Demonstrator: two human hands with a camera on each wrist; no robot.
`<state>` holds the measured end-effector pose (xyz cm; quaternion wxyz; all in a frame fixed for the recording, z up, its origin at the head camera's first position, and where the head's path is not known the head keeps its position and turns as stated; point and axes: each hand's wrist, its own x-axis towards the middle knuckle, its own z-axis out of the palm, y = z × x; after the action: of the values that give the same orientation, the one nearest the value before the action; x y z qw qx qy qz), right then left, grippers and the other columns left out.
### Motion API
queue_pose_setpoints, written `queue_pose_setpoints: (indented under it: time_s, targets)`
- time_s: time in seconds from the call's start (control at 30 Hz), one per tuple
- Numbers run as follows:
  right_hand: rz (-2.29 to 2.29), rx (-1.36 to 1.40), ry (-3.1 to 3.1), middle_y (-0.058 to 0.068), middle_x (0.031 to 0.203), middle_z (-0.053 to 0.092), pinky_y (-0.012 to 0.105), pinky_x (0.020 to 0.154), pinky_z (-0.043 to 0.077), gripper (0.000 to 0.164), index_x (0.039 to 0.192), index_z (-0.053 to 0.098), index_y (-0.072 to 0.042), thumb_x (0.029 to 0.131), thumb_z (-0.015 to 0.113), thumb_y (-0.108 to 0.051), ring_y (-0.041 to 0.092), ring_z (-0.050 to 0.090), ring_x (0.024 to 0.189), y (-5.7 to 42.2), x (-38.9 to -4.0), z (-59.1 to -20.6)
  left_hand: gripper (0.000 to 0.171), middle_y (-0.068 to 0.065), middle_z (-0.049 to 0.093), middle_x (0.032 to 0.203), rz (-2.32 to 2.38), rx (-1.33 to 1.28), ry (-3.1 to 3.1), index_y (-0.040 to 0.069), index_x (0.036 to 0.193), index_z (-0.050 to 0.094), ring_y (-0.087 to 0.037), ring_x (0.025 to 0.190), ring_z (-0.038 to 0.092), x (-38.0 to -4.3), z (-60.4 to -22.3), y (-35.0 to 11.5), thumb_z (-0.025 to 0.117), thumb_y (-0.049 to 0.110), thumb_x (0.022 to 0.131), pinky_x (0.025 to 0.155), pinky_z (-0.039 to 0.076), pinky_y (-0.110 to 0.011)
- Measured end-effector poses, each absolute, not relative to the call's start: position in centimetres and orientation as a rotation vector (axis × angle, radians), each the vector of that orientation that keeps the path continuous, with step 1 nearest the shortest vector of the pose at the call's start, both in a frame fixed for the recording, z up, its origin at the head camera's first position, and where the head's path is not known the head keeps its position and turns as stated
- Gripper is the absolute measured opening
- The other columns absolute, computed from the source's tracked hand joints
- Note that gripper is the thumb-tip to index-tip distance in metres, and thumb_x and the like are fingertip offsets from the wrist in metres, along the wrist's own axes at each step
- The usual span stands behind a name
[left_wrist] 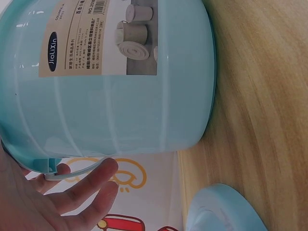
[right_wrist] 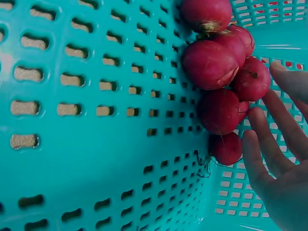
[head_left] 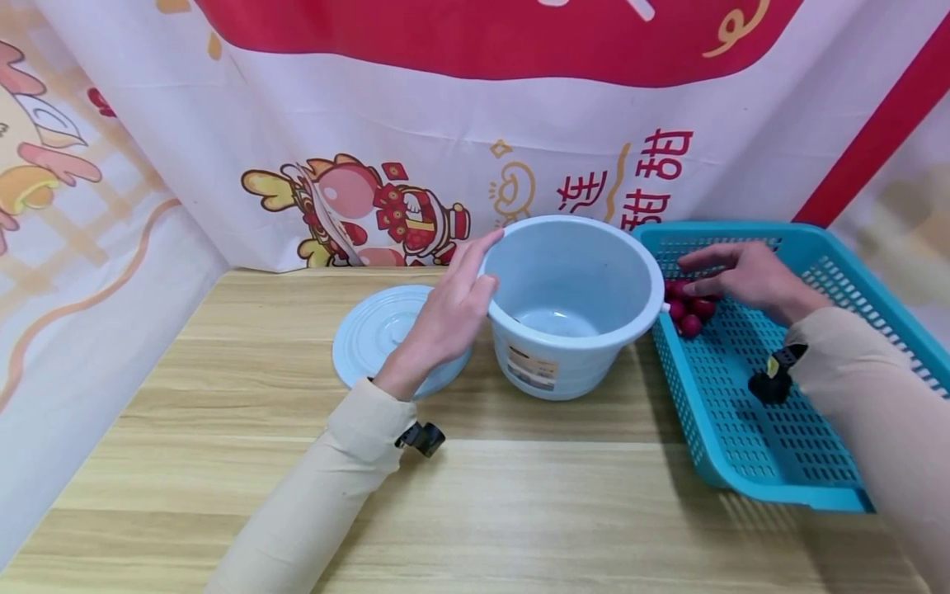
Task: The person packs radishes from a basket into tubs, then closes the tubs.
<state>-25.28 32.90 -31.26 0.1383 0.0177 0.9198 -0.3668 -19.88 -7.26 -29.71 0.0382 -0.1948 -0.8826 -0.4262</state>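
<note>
A pale blue plastic bucket [head_left: 552,359] stands upright, with no lid on it. My left hand [head_left: 449,318] is at its left rim; in the left wrist view its fingers [left_wrist: 89,190] extend loosely beside the bucket's handle [left_wrist: 79,172], and the thumb is hidden there. Over the far left corner of a turquoise basket [head_left: 686,412] hovers my right hand [head_left: 760,280], fingers spread and nothing gripped. Several red radishes [head_left: 690,326] lie heaped in that corner. In the right wrist view the fingertips come right up beside the radishes [right_wrist: 209,65]; contact is unclear.
The bucket's round blue lid [head_left: 364,334] lies flat on the wooden table [head_left: 519,511], left of the bucket and partly behind my left forearm. A printed cloth [head_left: 416,107] hangs behind the table. The basket stands close against the bucket's right side.
</note>
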Motion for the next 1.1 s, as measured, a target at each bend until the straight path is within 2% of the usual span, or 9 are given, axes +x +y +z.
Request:
queue_pose_setpoints:
  time_s: [0.3,0.57,0.83,0.97,1.1]
  targets:
    - [-1.008,0.071,2.665,0.023,0.146,0.044,0.065,0.098,0.043,0.06,0.145,0.048,-0.014,0.09,0.07,-0.025,0.047,0.038,0.129,33.2,-25.57,-31.65,0.059,0.01,0.026,0.159,-1.314,-0.596,-2.705,0.035,0.156,0.024,-0.016,0.14,0.037,-19.86,-29.68,-7.22,0.033,0.03,0.098,0.111,0.038,-0.053]
    - [-0.941,0.078,2.679,0.025,0.146,0.041,0.061,0.093,0.046,0.061,0.144,0.051,-0.014,0.089,0.072,-0.028,0.049,0.034,0.13,33.37,-25.75,-31.91,0.058,0.01,0.027,0.159,-1.309,-0.595,-2.702,0.034,0.156,0.024,-0.016,0.139,0.038,-19.92,-29.73,-7.23,0.033,0.028,0.099,0.111,0.038,-0.053]
    - [-0.852,0.035,2.732,0.026,0.14,0.05,0.067,0.095,0.042,0.052,0.139,0.056,-0.013,0.09,0.07,-0.023,0.048,0.041,0.126,32.91,-25.78,-31.97,0.058,0.009,0.027,0.159,-1.304,-0.592,-2.7,0.034,0.156,0.024,-0.016,0.14,0.037,-19.92,-29.73,-7.22,0.034,0.028,0.099,0.111,0.037,-0.053]
    - [-0.824,0.026,2.766,0.026,0.136,0.054,0.062,0.09,0.045,0.052,0.137,0.058,-0.012,0.089,0.072,-0.027,0.047,0.041,0.123,32.89,-25.76,-31.79,0.058,0.01,0.026,0.159,-1.299,-0.587,-2.702,0.034,0.156,0.024,-0.016,0.141,0.036,-19.92,-29.75,-7.2,0.033,0.028,0.099,0.111,0.037,-0.053]
    - [-0.856,0.022,2.768,0.024,0.139,0.05,0.059,0.088,0.049,0.057,0.139,0.056,-0.013,0.088,0.072,-0.034,0.047,0.041,0.123,32.94,-25.54,-31.38,0.058,0.009,0.026,0.159,-1.3,-0.586,-2.703,0.034,0.156,0.024,-0.016,0.141,0.036,-19.9,-29.77,-7.18,0.033,0.029,0.099,0.112,0.037,-0.053]
